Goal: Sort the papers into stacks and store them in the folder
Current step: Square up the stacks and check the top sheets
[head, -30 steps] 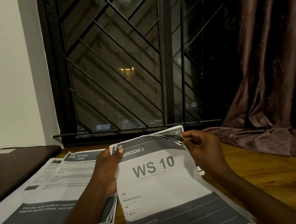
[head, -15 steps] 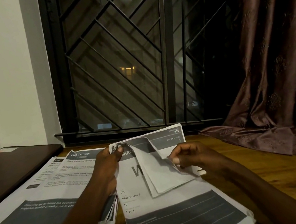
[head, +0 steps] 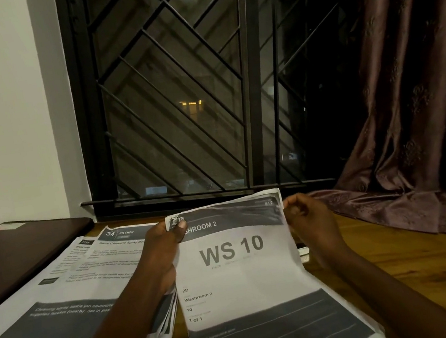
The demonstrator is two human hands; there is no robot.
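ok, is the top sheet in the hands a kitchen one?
No, it is the WS 10 sheet, marked Washroom 2; the kitchen sheet lies to its left.

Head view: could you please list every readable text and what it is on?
"WS 10": held sheet.
"SHROOM 2": its header, start under left hand.
"#12": its corner.
"2B": same.
"Washroom 2": same.
"10": same.
"1 of 1": same.
"34 KITCHEN": left stack.
"Store Cleaning Spray Bo": left stack, cut off.
Other print: blurred.
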